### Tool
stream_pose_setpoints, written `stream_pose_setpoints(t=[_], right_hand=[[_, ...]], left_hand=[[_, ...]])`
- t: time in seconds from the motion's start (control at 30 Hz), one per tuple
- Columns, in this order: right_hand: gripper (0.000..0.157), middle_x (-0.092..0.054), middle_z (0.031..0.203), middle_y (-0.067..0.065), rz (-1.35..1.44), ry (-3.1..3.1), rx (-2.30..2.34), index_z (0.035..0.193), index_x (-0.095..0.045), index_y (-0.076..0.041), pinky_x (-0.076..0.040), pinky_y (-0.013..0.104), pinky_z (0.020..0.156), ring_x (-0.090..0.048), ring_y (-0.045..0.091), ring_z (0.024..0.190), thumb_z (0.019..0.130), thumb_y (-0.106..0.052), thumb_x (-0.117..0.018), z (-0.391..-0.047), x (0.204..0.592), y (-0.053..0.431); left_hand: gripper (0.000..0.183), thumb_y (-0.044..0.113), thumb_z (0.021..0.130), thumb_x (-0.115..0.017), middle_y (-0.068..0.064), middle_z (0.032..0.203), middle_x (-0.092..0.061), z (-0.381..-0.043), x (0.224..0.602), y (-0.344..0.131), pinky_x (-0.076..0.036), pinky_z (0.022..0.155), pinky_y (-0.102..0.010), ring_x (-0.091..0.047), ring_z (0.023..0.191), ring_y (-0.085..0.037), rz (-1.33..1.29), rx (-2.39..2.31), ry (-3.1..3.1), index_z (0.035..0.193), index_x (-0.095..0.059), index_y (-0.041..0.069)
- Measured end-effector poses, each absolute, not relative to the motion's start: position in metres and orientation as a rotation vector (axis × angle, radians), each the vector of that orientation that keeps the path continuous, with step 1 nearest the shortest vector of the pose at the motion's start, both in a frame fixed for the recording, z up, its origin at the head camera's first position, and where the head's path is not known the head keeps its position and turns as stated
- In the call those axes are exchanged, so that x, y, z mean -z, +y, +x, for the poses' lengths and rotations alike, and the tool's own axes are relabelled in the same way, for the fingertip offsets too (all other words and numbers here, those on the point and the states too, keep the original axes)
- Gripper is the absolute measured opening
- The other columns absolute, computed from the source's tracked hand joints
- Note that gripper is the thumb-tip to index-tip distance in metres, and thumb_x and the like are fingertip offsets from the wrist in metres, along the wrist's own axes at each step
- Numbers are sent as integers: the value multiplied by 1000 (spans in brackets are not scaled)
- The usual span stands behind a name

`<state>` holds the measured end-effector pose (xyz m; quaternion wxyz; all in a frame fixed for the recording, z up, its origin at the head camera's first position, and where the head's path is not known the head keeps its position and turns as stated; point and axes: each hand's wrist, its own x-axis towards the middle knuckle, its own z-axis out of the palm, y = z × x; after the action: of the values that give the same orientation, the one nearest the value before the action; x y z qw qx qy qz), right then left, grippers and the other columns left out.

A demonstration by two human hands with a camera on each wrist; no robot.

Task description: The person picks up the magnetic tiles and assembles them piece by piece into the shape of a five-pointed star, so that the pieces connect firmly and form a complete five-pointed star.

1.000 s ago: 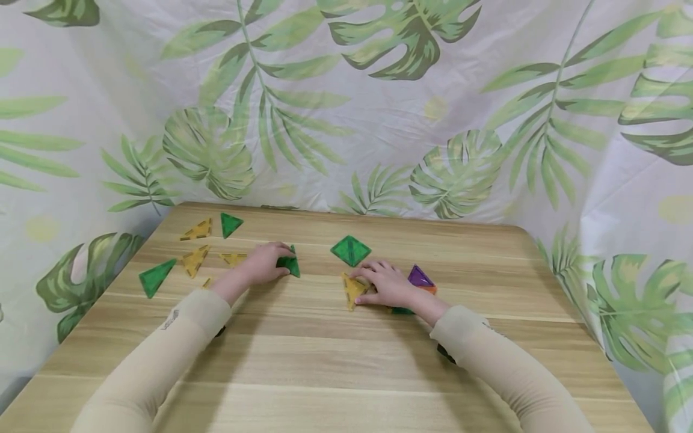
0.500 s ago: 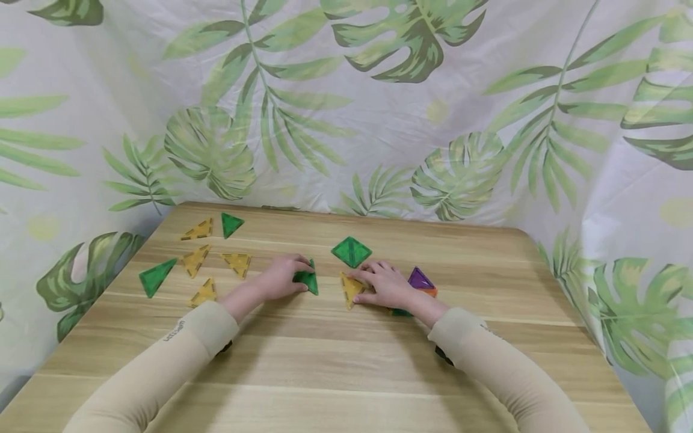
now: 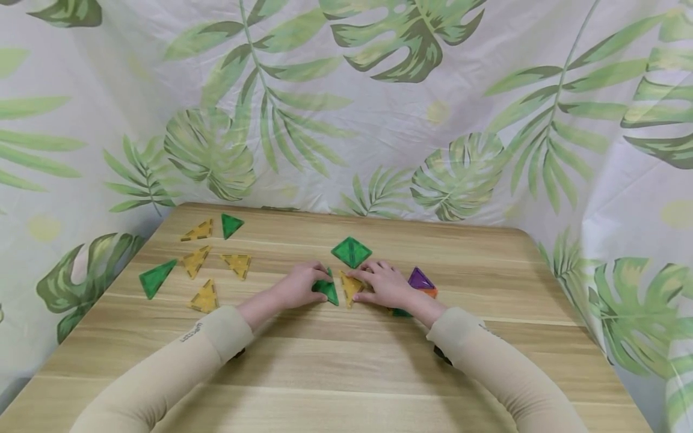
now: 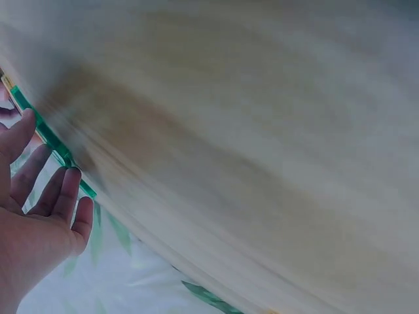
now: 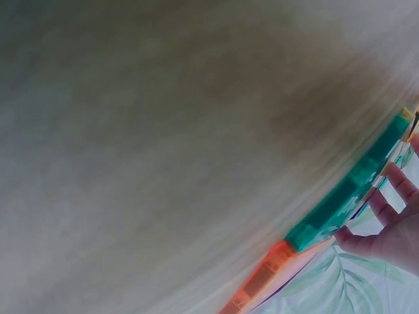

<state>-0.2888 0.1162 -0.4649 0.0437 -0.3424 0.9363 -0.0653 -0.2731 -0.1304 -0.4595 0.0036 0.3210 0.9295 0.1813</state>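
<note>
In the head view my left hand [image 3: 299, 285] pinches a green triangular magnetic tile [image 3: 331, 293] between thumb and fingers, close to the wood surface. A narrow gap parts it from a yellow triangular magnetic tile [image 3: 348, 288], which my right hand [image 3: 388, 286] holds by its edges with thumb and fingers. Behind them, two green triangles joined as a diamond [image 3: 351, 251] lie flat. Beside the right hand are a purple triangle [image 3: 420, 279], an orange tile [image 3: 431, 292] and a partly hidden green tile [image 3: 401, 313]. The right wrist view shows green [image 5: 357, 186] and orange [image 5: 265, 275] tiles edge-on.
On the table's [image 3: 303, 373] left lie several yellow triangles [image 3: 236, 264] and two green triangles, one near [image 3: 156, 278] and one farther back [image 3: 231, 225]. A leaf-patterned cloth [image 3: 303, 120] hangs behind the table and at its sides.
My left hand has slid right and slightly nearer with the green triangle, reaching the yellow one's side and uncovering yellow tiles on the left. The right hand has stayed nearly still.
</note>
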Motion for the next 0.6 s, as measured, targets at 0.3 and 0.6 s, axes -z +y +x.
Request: stream_pose_setpoints(t=[0.3,0.6], right_hand=[[56,-46,135,4,-1044,2877,185,142,-43,-33,-41,56,91,-41,30,122,90,-54,-53,-288,463,116],[56,-46,136,4,-1061,2867,205,142,-43,-32,-41,56,91,-41,31,122,91,-53,-53,-287,465,118]], left_hand=[[39,25,78,-78,-11,113,-60,-273,459,-111,-43,92,-47,-56,106,-26,983,-540,2900,112,-70,9],[46,25,79,-77,-13,117,-59,-272,454,-115,-44,95,-48,-56,109,-28,1006,-572,2844,119,-65,4]])
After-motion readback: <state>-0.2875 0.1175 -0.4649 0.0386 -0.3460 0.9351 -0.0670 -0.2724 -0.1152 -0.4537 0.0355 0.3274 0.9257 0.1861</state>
